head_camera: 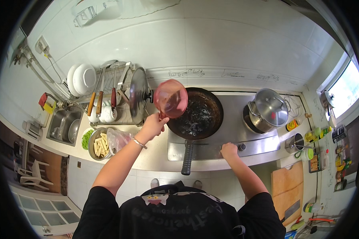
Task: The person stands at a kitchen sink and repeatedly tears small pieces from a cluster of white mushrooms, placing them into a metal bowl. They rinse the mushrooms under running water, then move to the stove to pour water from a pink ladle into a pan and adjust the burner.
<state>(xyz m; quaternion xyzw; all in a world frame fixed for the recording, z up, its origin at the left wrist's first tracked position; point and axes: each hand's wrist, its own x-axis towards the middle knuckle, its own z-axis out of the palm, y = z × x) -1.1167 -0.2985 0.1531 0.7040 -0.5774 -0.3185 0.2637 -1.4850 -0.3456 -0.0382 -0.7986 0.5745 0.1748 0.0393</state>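
Observation:
My left hand (pixel 153 127) grips the handle of a translucent red plastic ladle (pixel 170 98), whose bowl is held over the left rim of a black wok (pixel 203 119). Wet, shiny patches show on the wok's dark inside, and its black handle points toward me. My right hand (pixel 229 150) is at the front of the steel gas stove (pixel 227 131), left of a round control knob (pixel 242 147); its fingers are curled, and what they touch is hidden beneath them. A steel pot with a glass lid (pixel 271 107) sits on the right burner.
Left of the wok are a dish rack (pixel 124 122) with bowls and utensils, a large pan lid (pixel 138 95), a steel bowl of pale cut strips (pixel 101 145), a plastic bag (pixel 118 140), chopped greens (pixel 86 139) and a sink (pixel 64 125). A cutting board (pixel 287 188) with a cleaver (pixel 292 210) lies at the right.

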